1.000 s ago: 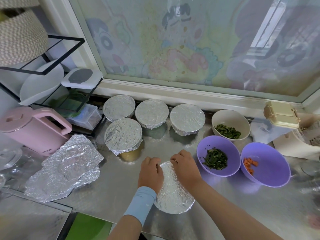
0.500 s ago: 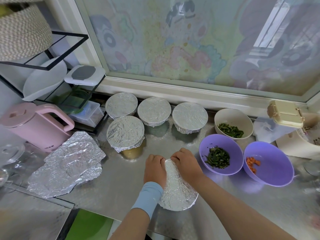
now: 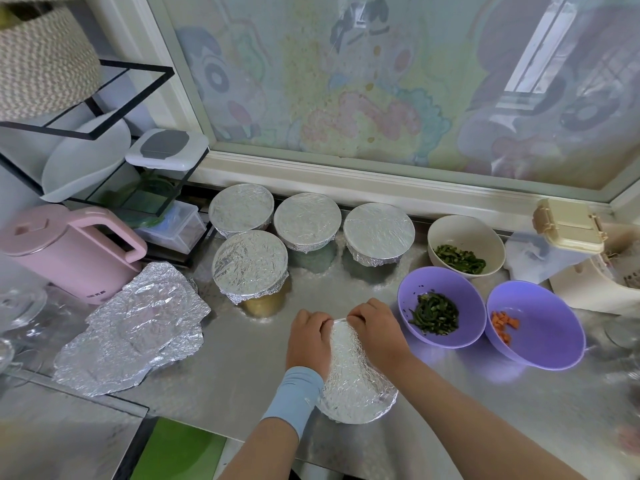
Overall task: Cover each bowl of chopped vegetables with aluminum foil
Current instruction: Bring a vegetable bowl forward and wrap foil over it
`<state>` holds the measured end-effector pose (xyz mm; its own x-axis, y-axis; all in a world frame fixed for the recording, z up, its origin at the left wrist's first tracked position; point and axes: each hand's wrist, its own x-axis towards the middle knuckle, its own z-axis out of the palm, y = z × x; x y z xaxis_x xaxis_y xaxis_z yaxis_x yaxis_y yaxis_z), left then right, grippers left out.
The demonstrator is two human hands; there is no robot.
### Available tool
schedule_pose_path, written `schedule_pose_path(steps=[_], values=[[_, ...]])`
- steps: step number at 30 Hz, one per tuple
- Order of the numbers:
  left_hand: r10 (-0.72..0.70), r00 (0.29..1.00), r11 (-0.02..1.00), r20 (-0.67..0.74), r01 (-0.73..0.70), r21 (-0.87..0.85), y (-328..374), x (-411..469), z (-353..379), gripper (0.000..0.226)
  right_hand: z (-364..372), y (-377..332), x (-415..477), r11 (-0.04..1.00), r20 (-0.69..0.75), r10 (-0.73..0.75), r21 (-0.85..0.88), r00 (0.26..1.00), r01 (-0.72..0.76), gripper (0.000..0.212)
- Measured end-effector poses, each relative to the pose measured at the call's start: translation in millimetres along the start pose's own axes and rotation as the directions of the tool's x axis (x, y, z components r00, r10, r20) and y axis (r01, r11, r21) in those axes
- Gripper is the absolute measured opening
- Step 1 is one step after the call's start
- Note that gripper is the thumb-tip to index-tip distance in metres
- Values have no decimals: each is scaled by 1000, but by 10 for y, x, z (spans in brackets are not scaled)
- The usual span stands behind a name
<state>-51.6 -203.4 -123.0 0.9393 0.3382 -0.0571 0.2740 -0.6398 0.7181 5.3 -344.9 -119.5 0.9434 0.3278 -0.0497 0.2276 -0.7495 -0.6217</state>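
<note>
Five foil-covered bowls [image 3: 241, 209] [image 3: 307, 220] [image 3: 378, 233] [image 3: 250, 265] [image 3: 353, 382] are counted. Three are left uncovered: two purple bowls [image 3: 467, 306] [image 3: 547, 327] and one cream bowl [image 3: 464, 233]. One crumpled foil sheet [image 3: 135, 323], one pink kettle [image 3: 69, 254] and two hands [image 3: 310, 341] [image 3: 377, 334] are seen.

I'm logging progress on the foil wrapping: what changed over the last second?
Very little. The left hand and right hand keep their fingers curled over the far rim of the foil-covered bowl, fingertips drawing slightly closer together. Nothing was picked up or let go. The four covered bowls, three open bowls and loose foil sheet stayed put.
</note>
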Motion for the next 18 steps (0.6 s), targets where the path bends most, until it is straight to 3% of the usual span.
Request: schedule_pose_path(steps=[5,8,13,18], values=[[-76,995,996,-60,79,42,22,-80,-18,18,-14,-64,99,993,52,-110,-31,993,112,13],[-25,997,996,-70,31,88,45,-48,-50,18,-9,-108,117,978,45,-185,-89,982,188,12],[56,997,996,48,-59,65,137,88,-10,18,1,-42,-18,988,-38,-63,-145,997,56,15],[28,996,999,81,-31,37,109,140,40,21,18,4,-59,997,-47,69,19,996,-69,16]])
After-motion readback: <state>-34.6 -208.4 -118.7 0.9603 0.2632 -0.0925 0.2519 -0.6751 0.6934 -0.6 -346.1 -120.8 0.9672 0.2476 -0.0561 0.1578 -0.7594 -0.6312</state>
